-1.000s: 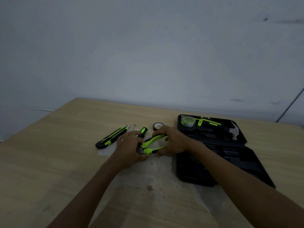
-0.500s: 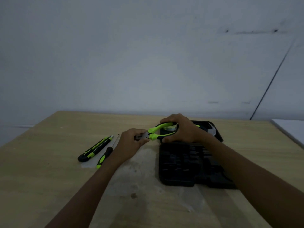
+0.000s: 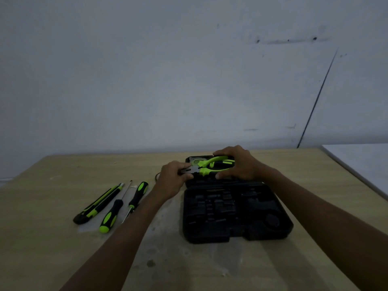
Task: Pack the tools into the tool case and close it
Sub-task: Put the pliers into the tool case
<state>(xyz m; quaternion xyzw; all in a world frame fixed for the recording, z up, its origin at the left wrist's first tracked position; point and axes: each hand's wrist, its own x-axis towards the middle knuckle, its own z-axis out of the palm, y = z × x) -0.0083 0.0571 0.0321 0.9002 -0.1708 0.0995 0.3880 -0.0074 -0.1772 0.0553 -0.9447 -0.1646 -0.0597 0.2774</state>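
Forearms reach in from the near edge over a pale wooden desk [image 3: 52, 248]. Ahead at about 1 o'clock lies a black tool case [image 3: 237, 215], spread open flat, its near half showing dark moulded slots. Off at 10 o'clock three loose tools lie side by side on the desk, well apart from the case: a green-and-black utility knife [image 3: 98, 204] outermost, then a screwdriver [image 3: 109, 217] with its handle toward the person, then a second screwdriver [image 3: 138, 194] with its handle pointing away.

Farther on, both hands hold green-handled pliers [image 3: 212, 165] over the far half of the case. The left hand [image 3: 172, 177] pinches the metal nose with curled fingers. The right hand [image 3: 241, 164] wraps round the two handles, which stand slightly spread. Whether the pliers touch the case I cannot tell. Just past the nose, at the far half's 11 o'clock corner, a tape measure [image 3: 196, 160] sits in the case.

Beyond the desk rises a plain grey wall [image 3: 168, 80], and at 2 o'clock a white surface [image 3: 361, 164] shows.
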